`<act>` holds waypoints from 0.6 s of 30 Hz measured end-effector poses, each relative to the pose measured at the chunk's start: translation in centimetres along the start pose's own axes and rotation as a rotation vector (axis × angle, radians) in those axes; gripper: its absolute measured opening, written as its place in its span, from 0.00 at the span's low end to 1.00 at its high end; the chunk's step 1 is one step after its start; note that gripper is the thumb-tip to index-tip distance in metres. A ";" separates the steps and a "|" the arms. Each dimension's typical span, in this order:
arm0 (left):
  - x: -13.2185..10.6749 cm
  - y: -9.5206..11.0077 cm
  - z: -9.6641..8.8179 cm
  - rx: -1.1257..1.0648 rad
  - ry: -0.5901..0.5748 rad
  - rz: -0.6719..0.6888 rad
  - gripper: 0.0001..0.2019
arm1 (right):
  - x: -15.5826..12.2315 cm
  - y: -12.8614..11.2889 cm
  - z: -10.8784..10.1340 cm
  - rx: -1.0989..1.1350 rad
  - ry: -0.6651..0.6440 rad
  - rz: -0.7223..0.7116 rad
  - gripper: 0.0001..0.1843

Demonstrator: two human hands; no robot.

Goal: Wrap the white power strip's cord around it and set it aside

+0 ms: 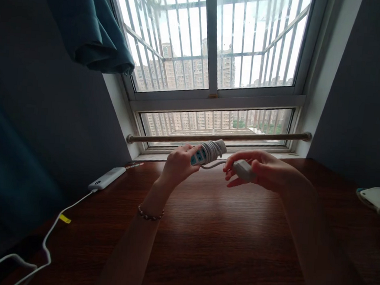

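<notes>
My left hand [180,163] is closed around one end of a white power strip [198,157] with teal socket faces, held up above the dark wooden tabletop. Several turns of its light grey cord [213,150] are wound round the far half of the strip. From those turns a short slack length of cord runs right to a white plug [244,170]. That plug sits between the thumb and fingers of my right hand [263,167], whose lower fingers are spread apart. A beaded bracelet [150,213] circles my left wrist.
A white power bank [107,179] with a white cable [48,237] and yellow tag [65,219] lies at the left. Another white strip with wound cord [379,200] is at the right edge. Behind stand a barred window [213,44], a horizontal rail [219,138] and a teal curtain [90,27].
</notes>
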State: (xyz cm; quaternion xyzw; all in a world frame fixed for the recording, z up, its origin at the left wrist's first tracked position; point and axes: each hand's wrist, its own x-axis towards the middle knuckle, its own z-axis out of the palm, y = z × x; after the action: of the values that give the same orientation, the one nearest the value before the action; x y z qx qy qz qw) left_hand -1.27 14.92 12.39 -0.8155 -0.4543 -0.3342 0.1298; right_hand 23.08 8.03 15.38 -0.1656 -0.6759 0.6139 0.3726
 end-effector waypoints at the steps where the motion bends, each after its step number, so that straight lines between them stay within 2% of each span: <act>1: 0.0 0.1 0.1 -0.066 -0.057 0.052 0.30 | 0.0 0.0 -0.1 0.073 -0.035 -0.039 0.29; 3: -0.2 0.5 0.3 -0.207 -0.164 0.148 0.31 | 0.0 0.1 -0.4 0.131 -0.045 -0.061 0.28; 6: -0.6 1.3 0.1 -0.391 -0.380 0.228 0.29 | 0.4 0.7 -1.0 0.082 0.085 -0.043 0.17; 8: -0.9 2.0 -0.5 -0.527 -0.583 0.215 0.29 | 1.2 1.5 -1.7 0.079 0.196 -0.023 0.15; 10: -1.3 2.6 -1.2 -0.673 -0.776 0.184 0.31 | 2.1 2.7 -2.7 0.117 0.319 0.004 0.17; 12: -1.5 3.1 -2.1 -0.831 -0.860 0.157 0.31 | 3.0 4.0 -3.6 0.177 0.438 0.031 0.17; 14: -1.5 3.4 -2.6 -0.992 -0.799 0.108 0.31 | 3.8 5.3 -4.2 0.251 0.497 0.081 0.17; 16: -1.3 3.5 -2.8 -1.143 -0.633 0.018 0.31 | 4.4 6.3 -4.4 0.283 0.541 0.072 0.14; 18: -0.8 3.6 -2.5 -1.283 -0.440 -0.126 0.30 | 4.9 7.2 -4.5 0.285 0.621 -0.007 0.10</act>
State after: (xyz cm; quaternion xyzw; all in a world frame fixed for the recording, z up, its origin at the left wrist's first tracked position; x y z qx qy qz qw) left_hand 0.40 11.14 14.04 -0.7520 -0.2287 -0.3707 -0.4947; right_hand 21.34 15.90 9.88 -0.2885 -0.4384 0.6210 0.5821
